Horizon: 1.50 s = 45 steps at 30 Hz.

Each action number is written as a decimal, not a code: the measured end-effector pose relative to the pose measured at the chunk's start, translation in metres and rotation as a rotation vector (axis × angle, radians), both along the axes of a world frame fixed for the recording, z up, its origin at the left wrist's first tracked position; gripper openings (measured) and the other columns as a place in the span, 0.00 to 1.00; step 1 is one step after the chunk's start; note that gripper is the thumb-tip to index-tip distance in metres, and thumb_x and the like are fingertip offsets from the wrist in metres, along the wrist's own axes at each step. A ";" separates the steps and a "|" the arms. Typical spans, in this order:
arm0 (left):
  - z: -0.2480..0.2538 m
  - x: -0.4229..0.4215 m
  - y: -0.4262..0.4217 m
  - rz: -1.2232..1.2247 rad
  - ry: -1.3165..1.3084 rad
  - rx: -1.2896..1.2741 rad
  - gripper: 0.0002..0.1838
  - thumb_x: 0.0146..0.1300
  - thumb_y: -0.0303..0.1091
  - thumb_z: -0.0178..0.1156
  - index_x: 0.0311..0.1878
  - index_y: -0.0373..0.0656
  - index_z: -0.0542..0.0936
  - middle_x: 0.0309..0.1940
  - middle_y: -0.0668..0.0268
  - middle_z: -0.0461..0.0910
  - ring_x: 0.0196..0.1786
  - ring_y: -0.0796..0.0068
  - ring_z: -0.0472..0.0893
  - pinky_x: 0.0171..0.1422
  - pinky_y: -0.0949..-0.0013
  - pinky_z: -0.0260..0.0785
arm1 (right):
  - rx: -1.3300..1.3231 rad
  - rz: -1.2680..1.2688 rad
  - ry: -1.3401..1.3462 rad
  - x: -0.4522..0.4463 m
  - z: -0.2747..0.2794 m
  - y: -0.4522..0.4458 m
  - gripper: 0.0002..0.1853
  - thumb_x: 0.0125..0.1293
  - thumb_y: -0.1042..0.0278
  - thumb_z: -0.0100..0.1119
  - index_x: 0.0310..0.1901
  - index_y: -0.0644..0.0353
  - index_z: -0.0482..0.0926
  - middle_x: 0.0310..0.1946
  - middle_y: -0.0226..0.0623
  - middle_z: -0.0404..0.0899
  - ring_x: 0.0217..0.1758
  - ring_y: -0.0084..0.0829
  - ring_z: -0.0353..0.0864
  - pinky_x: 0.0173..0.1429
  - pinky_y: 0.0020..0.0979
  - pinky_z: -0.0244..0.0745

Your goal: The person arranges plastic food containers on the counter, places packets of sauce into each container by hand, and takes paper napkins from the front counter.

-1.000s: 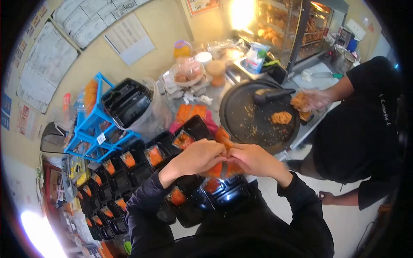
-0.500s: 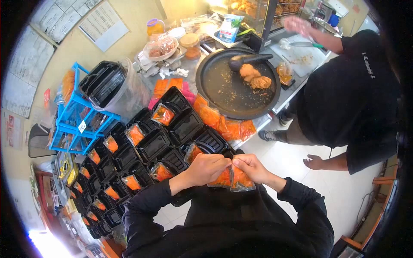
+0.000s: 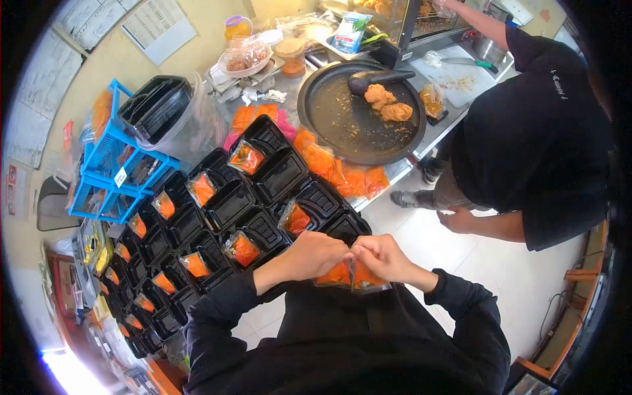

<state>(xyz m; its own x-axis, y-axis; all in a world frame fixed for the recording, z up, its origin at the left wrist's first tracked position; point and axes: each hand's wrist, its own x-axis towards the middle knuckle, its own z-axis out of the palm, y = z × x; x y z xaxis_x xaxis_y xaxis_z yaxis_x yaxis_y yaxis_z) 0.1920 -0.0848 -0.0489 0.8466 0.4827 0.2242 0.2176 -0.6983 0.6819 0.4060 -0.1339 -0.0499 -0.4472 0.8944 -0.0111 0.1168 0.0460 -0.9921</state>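
In front of my body, my left hand (image 3: 312, 257) and my right hand (image 3: 387, 258) meet with fingers pinched together. Two clear plastic sachets with orange filling hang beneath them: a left sachet (image 3: 337, 274) under my left hand and a right sachet (image 3: 366, 279) under my right. Their top edges are hidden by the fingers, and I cannot tell whether they are still joined. Just beyond my left hand are black compartment trays (image 3: 227, 209) in rows. Many carry one similar sachet, such as this one (image 3: 242, 249).
A strip of orange sachets (image 3: 342, 178) lies beside a large stone mortar (image 3: 309, 125) with a pestle (image 3: 382, 79) and fried chicken pieces (image 3: 396, 112). A co-worker (image 3: 526, 131) stands at right near a knife (image 3: 467, 62). Blue baskets (image 3: 131, 161) stand left.
My hands keep their pinch and have moved little; the sachets sit slightly higher, partly behind the fingers. The co-worker's raised arm has reached farther toward the display case. The view has tilted slightly.
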 end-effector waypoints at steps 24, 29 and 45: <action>-0.014 -0.014 -0.023 0.093 -0.045 -0.289 0.10 0.63 0.34 0.66 0.30 0.38 0.83 0.16 0.60 0.72 0.18 0.63 0.74 0.24 0.67 0.63 | -0.659 0.105 0.245 0.019 -0.030 -0.001 0.13 0.68 0.69 0.62 0.31 0.53 0.66 0.29 0.21 0.73 0.33 0.12 0.70 0.37 0.18 0.67; -0.001 -0.023 -0.016 0.340 -0.158 -0.280 0.10 0.63 0.33 0.65 0.31 0.36 0.82 0.22 0.58 0.79 0.21 0.62 0.78 0.26 0.65 0.68 | -0.577 -0.199 0.117 0.050 -0.052 -0.004 0.10 0.69 0.68 0.60 0.34 0.57 0.69 0.31 0.24 0.76 0.35 0.14 0.75 0.40 0.20 0.72; -0.027 0.075 -0.012 0.689 -0.687 -1.019 0.21 0.79 0.41 0.42 0.51 0.32 0.78 0.44 0.65 0.79 0.47 0.78 0.75 0.55 0.74 0.67 | 0.027 -1.008 0.113 -0.046 -0.065 0.012 0.13 0.76 0.64 0.46 0.52 0.64 0.66 0.48 0.41 0.68 0.53 0.32 0.68 0.59 0.36 0.65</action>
